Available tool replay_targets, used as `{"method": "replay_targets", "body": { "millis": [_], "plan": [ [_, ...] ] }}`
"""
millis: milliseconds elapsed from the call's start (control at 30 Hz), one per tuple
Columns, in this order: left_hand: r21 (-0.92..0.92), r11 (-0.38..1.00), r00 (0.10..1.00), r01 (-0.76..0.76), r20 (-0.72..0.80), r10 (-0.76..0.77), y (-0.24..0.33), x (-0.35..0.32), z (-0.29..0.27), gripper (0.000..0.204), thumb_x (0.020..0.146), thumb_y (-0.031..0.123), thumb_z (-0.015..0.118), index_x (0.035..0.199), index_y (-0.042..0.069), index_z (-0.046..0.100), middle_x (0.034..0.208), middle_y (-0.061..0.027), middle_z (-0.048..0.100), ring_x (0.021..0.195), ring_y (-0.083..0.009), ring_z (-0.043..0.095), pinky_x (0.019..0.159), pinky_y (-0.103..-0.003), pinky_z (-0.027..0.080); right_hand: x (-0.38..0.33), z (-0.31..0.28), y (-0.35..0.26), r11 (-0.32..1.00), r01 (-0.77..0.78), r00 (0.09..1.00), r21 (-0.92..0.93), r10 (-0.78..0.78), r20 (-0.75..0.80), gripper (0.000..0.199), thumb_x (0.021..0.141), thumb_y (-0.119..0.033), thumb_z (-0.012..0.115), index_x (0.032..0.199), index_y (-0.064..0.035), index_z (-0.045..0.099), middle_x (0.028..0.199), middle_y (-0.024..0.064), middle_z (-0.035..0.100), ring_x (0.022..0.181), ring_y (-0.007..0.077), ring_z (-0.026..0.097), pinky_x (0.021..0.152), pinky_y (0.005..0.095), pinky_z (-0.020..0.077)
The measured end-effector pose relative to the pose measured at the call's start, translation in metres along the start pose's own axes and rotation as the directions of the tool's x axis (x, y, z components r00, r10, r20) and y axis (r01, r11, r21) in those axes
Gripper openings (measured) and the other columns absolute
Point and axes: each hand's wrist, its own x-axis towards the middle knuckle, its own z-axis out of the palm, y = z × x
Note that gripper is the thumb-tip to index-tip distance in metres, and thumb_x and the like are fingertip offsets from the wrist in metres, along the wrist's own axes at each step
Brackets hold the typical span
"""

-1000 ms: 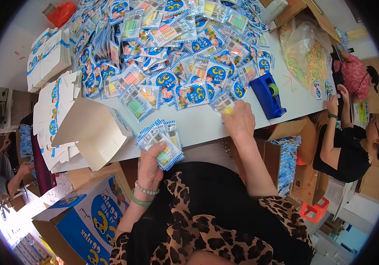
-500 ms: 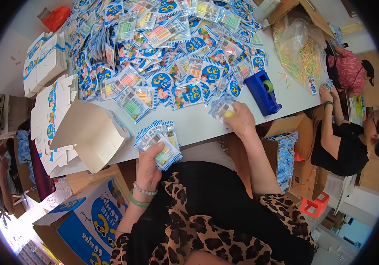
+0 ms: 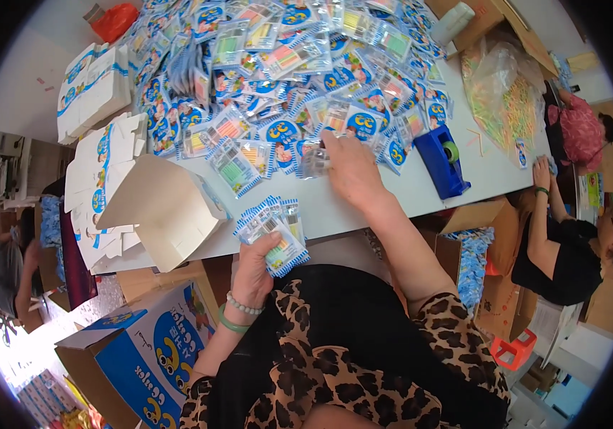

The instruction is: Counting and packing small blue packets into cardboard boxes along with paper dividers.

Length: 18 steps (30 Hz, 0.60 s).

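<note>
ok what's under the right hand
Part of a clear packet shows at the left side of the right hand, near the pile of packets. The rest of that packet, and anything else the hand covers, can't be seen.

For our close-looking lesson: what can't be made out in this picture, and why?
All in the head view:
- Fanned packets: how many; they overlap in the left hand.
- Loose packet: its right part; hidden by the right hand.
- Packet pile: far side; cut off by the upper edge.
</note>
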Motion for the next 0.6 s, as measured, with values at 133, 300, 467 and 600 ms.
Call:
{"method": "replay_targets", "body": {
  "millis": [133,300,467,600],
  "plan": [
    [-0.029,0.999,0.999,0.023,-0.023,-0.023,0.000,0.000,-0.003,0.049,0.080,0.000,0.066,0.126,0.000,0.049,0.115,-0.0123,0.063,0.100,-0.0252,0.066,0.084,-0.039,0.058,-0.004,-0.009,-0.011,0.994,-0.004,1.000,-0.109,0.002,-0.023,0.036,0.071,0.000,0.061,0.106,-0.0077,0.058,0.092,0.0139,0.056,0.095,0.0331,0.054,0.082,0.0459,0.0413],
    [-0.019,0.999,0.999,0.042,0.006,-0.042,0.007,-0.002,-0.002,0.049,0.079,-0.001,0.065,0.126,0.000,0.051,0.113,-0.0117,0.064,0.100,-0.0244,0.066,0.084,-0.038,0.058,-0.014,-0.011,-0.011,0.968,0.192,0.972,-0.159,-0.210,-0.107,0.032,0.068,0.000,0.062,0.099,-0.0078,0.058,0.086,0.0096,0.057,0.087,0.0319,0.056,0.079,0.0453,0.0423],
    [0.000,0.997,0.997,0.072,0.003,-0.072,0.013,-0.012,-0.005,0.048,0.078,-0.002,0.065,0.125,-0.001,0.052,0.112,-0.0120,0.065,0.098,-0.0227,0.066,0.082,-0.036,0.057,-0.001,-0.014,-0.021,0.959,-0.141,0.983,0.245,0.105,0.153,0.032,0.066,-0.009,0.068,0.097,-0.0033,0.060,0.076,0.0110,0.060,0.076,0.0294,0.060,0.071,0.0400,0.0478],
    [0.056,0.996,0.998,0.066,-0.009,-0.065,0.015,-0.031,-0.010,0.047,0.077,-0.004,0.065,0.123,-0.002,0.053,0.112,-0.0126,0.065,0.096,-0.0221,0.066,0.080,-0.035,0.057,0.035,-0.001,-0.075,0.866,-0.234,0.950,0.443,0.106,0.294,0.033,0.065,-0.015,0.073,0.094,-0.0029,0.063,0.094,0.0112,0.064,0.089,0.0253,0.062,0.077,0.0384,0.0478]
  ]
}}
